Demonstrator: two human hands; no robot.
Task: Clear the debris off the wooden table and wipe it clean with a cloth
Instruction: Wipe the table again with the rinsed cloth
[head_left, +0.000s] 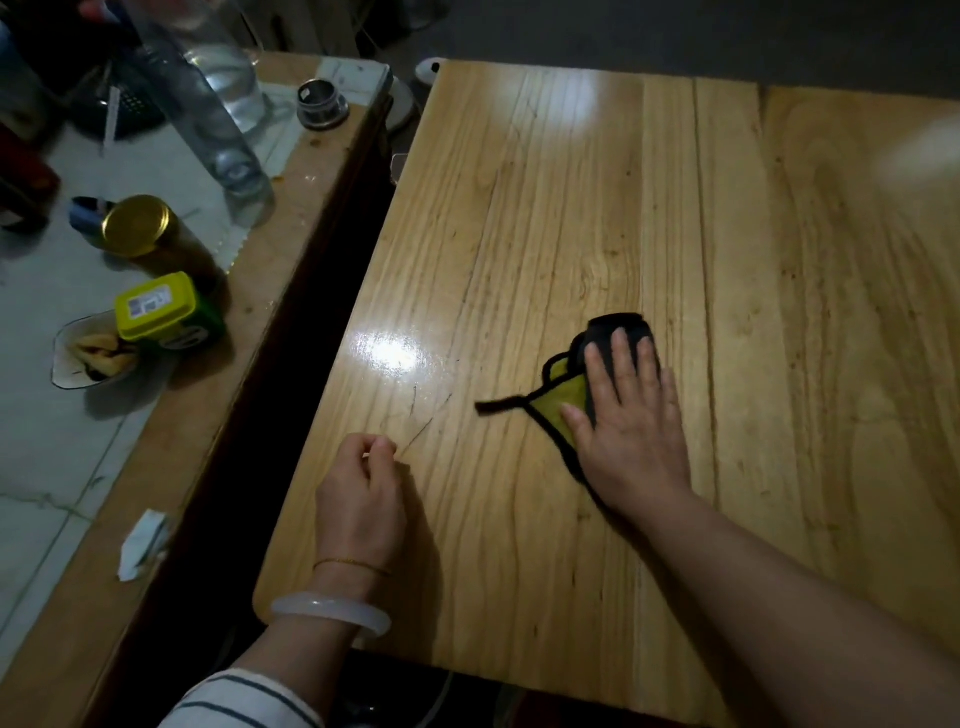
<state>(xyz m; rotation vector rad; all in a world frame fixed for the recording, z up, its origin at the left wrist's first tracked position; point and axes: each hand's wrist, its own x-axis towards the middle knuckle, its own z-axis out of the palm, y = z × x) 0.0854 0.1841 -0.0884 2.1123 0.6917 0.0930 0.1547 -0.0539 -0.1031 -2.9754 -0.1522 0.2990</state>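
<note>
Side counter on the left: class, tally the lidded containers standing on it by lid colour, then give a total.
Gold lid: 1, the jar
Yellow lid: 1, the green tub
Total: 2, both on the side counter, the tub next to a small glass dish.

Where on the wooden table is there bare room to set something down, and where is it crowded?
The wooden table is bare across its far half and its whole right side, beyond the right hand pressing the cloth. The near left corner holds the left hand. The crowded part is the side counter: gold-lidded jar, yellow-lidded tin, bottle.
</note>
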